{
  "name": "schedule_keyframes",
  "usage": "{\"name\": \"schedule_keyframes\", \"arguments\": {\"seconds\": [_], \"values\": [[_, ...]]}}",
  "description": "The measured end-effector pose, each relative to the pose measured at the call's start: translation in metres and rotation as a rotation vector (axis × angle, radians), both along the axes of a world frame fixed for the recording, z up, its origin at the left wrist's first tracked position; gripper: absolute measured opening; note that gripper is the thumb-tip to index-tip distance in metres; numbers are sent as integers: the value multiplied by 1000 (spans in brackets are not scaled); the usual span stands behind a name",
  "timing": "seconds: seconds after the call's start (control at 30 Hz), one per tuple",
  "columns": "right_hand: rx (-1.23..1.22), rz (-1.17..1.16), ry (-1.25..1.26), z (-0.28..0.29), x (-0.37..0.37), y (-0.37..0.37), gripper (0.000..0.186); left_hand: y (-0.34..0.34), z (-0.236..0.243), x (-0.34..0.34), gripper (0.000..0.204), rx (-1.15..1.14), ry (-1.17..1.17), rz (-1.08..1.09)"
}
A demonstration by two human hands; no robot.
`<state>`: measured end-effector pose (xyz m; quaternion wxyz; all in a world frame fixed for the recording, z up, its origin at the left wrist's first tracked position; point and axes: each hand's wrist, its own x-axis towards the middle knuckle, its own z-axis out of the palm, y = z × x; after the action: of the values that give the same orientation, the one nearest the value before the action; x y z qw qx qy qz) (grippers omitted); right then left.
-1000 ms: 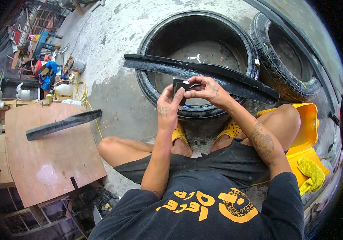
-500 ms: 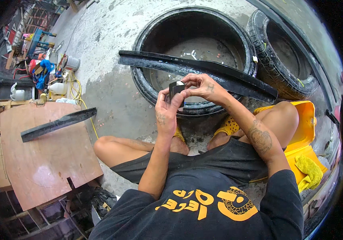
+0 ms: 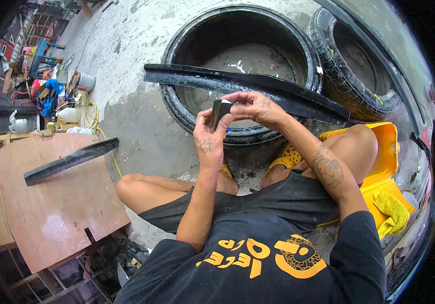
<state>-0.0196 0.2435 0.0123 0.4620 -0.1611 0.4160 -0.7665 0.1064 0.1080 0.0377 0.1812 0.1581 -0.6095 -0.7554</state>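
both hands (image 3: 232,119) pinch small dark block (image 3: 220,112) above long trim strip (image 3: 248,86)

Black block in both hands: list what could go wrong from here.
1. The block is pinched only at fingertips by the left hand and right hand, held over the tyre; a slip could drop it inside.
2. The long strip merely rests across the tyre rim beside the right hand; a nudge may tip it off.
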Motion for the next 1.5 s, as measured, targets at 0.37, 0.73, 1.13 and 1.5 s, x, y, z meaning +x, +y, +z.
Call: {"name": "schedule_keyframes", "arguments": {"seconds": [0.37,0.73,1.13,1.5], "values": [[1190,-107,1100,-6,-93,46,84,-33,-5,-23,30,-428,-104,87],[1021,-187,1540,-1,-60,35,56,-80,-22,-98,38,-996,94,284],[1037,-242,1595,1,-22,26,35,-81,-21,-88,19,-1236,87,109],[1086,-230,1568,-1,-13,20,29,-79,-23,-87,18,-1105,-21,236]]}}
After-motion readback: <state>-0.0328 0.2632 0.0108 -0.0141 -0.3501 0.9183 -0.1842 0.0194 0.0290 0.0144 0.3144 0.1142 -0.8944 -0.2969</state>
